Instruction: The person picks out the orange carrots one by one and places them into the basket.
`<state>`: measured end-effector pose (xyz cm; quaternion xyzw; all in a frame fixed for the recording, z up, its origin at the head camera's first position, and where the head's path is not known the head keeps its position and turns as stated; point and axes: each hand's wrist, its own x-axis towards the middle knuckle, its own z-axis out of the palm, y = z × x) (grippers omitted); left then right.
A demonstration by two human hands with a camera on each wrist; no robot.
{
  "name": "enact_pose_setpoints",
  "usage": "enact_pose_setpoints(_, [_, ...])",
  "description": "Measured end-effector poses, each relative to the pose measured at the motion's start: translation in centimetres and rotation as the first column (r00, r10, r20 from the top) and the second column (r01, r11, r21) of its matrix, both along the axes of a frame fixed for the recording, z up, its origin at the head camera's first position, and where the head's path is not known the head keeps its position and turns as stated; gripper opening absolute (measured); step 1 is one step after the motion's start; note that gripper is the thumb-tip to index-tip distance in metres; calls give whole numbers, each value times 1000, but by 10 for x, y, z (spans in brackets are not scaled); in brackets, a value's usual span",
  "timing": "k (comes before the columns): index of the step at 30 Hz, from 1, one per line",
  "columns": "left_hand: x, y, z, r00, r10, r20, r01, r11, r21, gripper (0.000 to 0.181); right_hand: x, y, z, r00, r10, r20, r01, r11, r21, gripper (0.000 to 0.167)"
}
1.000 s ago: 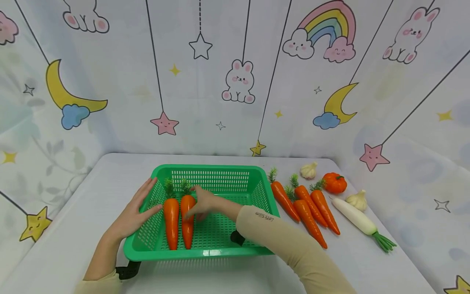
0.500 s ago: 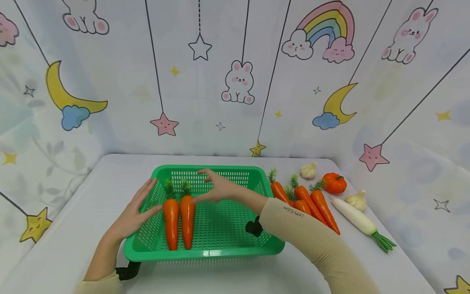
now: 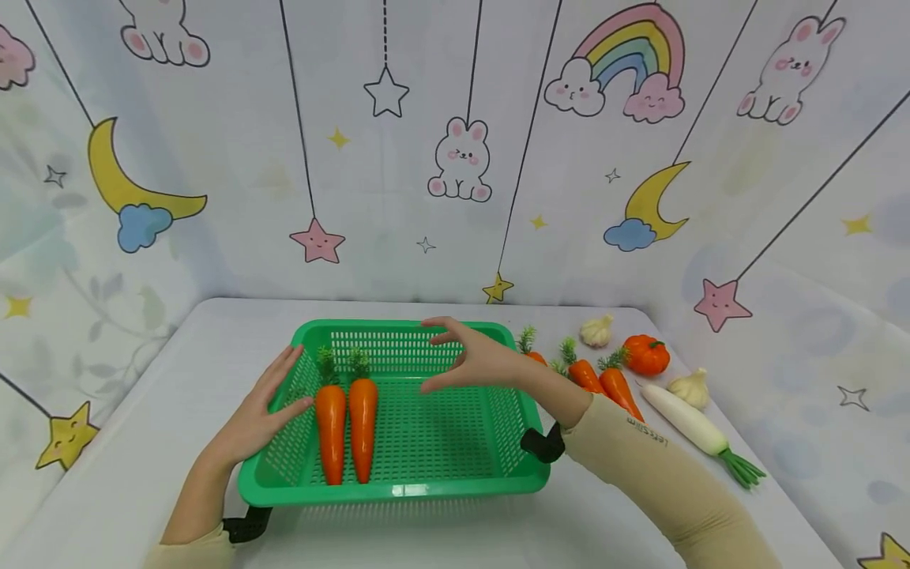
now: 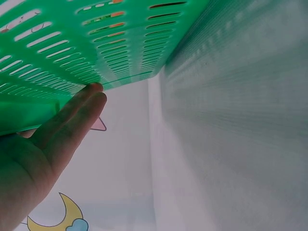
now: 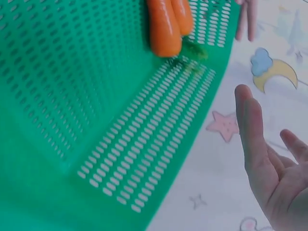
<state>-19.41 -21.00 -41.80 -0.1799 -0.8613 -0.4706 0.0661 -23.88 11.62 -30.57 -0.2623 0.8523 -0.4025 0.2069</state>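
A green plastic basket [image 3: 398, 490] stands in the middle of the table, with slotted walls and base. Inside it, at the left, two orange carrots [image 3: 331, 435] with green tops lie side by side. My left hand [image 3: 252, 419] rests against the basket's left side, its thumb over the rim. The left wrist view shows the straight fingers [image 4: 72, 115] along the outside wall. Over the basket's right part hovers my right hand [image 3: 483, 359], holding nothing, thumb and fingers spread apart. Its fingers [image 5: 253, 130] appear apart from the basket in the right wrist view.
Right of the basket lie several more carrots [image 3: 620, 391], partly hidden by my right arm. Beyond them are two garlic bulbs [image 3: 596, 330], an orange pumpkin-like vegetable [image 3: 645, 356] and a white radish [image 3: 686, 419]. A printed cloth backdrop [image 3: 391, 182] rises behind the table.
My right hand has drawn away from the right-hand carrot in the basket, rightward across the basket. Both carrots there stay where they were, and my left hand stays put.
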Motion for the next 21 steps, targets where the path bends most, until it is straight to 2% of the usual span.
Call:
enact_pose_setpoints(7, [0,-1,0,1000,-2,2,2,1000,10,75,4,28,3,999,29,-31,-30,999,-37,84])
enact_pose_setpoints(15, [1,-2,1,1000,-8,-4,9,1000,14,74,14,62,10,996,-38,-82,33,998,-62,79])
enact_pose_setpoints(21, [0,0,0,1000,-7,1,7,1000,19,75,20,91,6,991,-54,-122,47,997,-60,77])
